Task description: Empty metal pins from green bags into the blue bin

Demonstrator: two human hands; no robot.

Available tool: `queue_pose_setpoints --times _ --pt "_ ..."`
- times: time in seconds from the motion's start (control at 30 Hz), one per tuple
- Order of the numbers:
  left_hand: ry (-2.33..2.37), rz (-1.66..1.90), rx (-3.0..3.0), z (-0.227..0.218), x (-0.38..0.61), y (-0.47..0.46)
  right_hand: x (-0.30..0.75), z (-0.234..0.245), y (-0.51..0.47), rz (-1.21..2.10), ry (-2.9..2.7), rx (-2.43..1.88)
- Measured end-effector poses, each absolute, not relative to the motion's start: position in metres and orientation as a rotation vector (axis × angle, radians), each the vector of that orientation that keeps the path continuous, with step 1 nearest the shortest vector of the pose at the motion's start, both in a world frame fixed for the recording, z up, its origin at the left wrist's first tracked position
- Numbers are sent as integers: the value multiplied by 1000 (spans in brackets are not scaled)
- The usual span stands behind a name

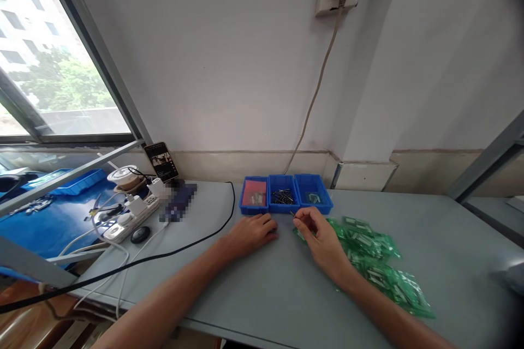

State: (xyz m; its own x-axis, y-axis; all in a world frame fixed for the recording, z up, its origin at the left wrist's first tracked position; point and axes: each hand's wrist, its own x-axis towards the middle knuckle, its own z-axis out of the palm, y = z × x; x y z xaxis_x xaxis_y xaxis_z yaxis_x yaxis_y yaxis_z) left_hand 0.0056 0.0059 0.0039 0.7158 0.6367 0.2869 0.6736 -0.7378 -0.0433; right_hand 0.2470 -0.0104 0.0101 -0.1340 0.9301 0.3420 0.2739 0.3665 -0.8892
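My right hand (317, 232) is just in front of the blue bins, with thumb and forefinger pinched on a small thin metal piece, which looks like a screw (292, 213). Palm down, my left hand (254, 233) rests on the grey table with its fingers lying loosely on the surface and nothing seen in them. Dark screws fill part of the middle blue bin (281, 209). In the left blue bin (254, 210) are a pink sheet and small clear packets. The right blue bin (320, 209) contains a few small pale pieces. Green plastic packets (370, 245) lie under and beside my right forearm.
A black cable (196, 242) crosses the table on the left. Beyond it are a power strip (135, 218), a black mouse (140, 234), a propped phone (161, 162) and a lidded cup (124, 177). The wall (245, 65) stands right behind the bins.
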Motion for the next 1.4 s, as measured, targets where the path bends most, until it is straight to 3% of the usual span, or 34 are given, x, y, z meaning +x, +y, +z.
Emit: queue_pose_setpoints --times 0.23,0.5,0.6,1.4 --pt "-1092 -401 -2796 4 6 5 245 12 -13 973 -1612 -1040" --pt "-1092 -423 -2817 2 6 7 242 27 -21 1661 -1126 -862" --pt "-1098 -419 -2813 2 6 7 241 30 -24 1769 -1066 -811" --pt "-973 -588 -2931 1 14 3 233 14 1 1344 -1204 -1071"
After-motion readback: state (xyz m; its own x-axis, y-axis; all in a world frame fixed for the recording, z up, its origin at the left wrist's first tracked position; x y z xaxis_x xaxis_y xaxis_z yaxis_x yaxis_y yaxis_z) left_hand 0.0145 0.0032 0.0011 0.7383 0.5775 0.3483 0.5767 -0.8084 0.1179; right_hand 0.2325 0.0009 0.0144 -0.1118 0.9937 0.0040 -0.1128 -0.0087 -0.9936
